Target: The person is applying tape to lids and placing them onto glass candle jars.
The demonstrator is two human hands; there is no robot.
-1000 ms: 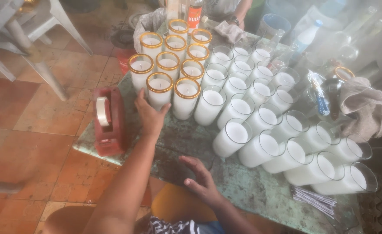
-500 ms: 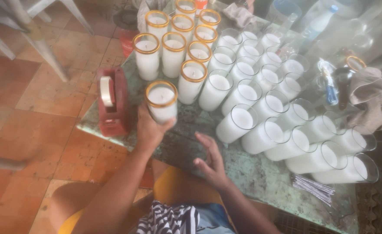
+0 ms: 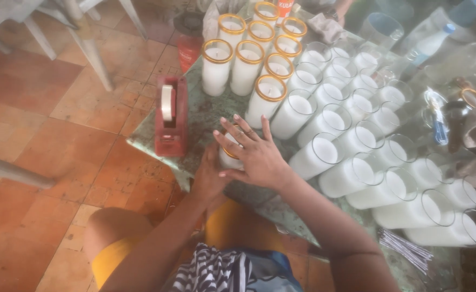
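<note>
The candle [image 3: 228,157] has been drawn from the rows to the tabletop [image 3: 205,116] edge. The left hand [image 3: 208,176] grips its side; the right hand [image 3: 254,154] covers its top, fingers spread. A tape dispenser [image 3: 171,116] stands just beside.

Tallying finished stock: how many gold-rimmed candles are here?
10. Nine gold-rimmed candles cluster at the table's far left corner beyond the tape dispenser; the tenth candle sits between the left hand and right hand. More may be hidden.
</note>
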